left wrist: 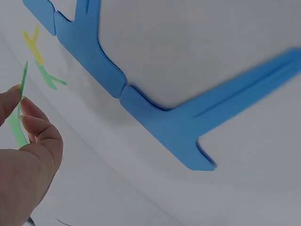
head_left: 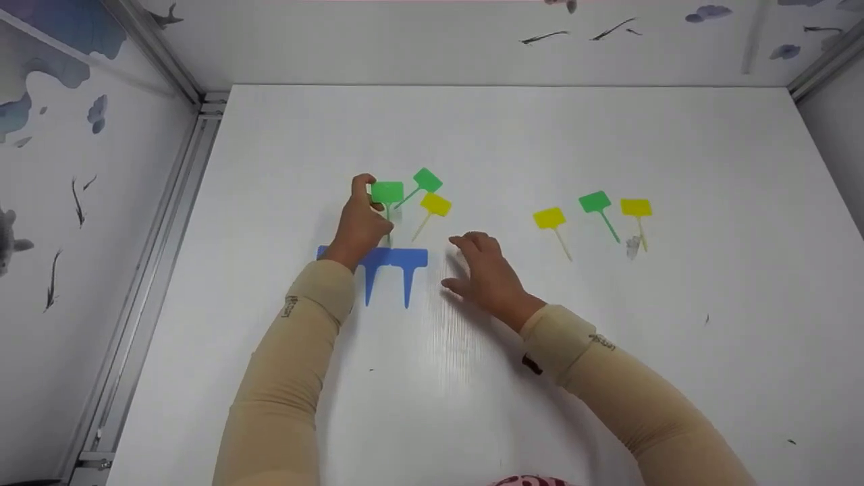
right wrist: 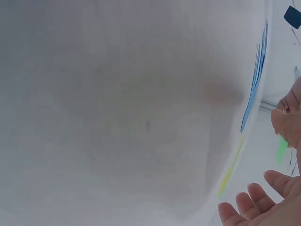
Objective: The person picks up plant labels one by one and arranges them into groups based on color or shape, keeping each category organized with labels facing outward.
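My left hand (head_left: 361,226) pinches a green plant label (head_left: 387,192) by its stem, with the flat head upward. In the left wrist view, thumb and fingertips meet on that stem, and part of the green head (left wrist: 17,129) shows behind the fingers. Below this hand lies a joined row of blue T-shaped plant labels (head_left: 408,258), its left part covered by the wrist. Just right of the held label, another green label (head_left: 428,180) and a yellow label (head_left: 436,204) lie flat. My right hand (head_left: 489,273) hovers right of the blue row, fingers spread and holding nothing.
Farther right on the white table (head_left: 607,378) lie a yellow label (head_left: 549,218), a green label (head_left: 595,202) and a second yellow label (head_left: 636,207). A small clear scrap (head_left: 632,247) sits by the last one's stem. White patterned panels stand at the back and left.
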Available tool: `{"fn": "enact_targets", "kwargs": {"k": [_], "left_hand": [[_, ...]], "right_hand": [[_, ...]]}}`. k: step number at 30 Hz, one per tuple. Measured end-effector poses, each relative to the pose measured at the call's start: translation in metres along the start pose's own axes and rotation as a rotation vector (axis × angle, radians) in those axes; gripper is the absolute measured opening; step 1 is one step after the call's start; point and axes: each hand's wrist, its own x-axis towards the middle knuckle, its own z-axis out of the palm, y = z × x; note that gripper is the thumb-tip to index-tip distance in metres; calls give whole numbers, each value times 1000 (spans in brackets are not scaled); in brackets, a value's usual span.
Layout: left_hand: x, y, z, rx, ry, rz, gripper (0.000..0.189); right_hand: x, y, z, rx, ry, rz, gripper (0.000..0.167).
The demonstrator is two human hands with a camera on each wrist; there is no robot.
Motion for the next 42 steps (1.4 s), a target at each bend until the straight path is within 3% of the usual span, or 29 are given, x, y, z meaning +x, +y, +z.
{"fn": "enact_targets", "kwargs": {"k": [11,24,32,42], "left_hand": [[-12,10,14,42,-50,-8,76],[-27,8,31,72,-87,33,72],[-35,4,44,93,-109,67,68],[-44,3,56,100,-116,51,68]], "right_hand": [[-5,10,-8,11,16,33,70],[-9,25,-18,33,64,-6,68],[-11,28,-22,29,67,29,69],[-13,33,-23,54,73,37,68]]}}
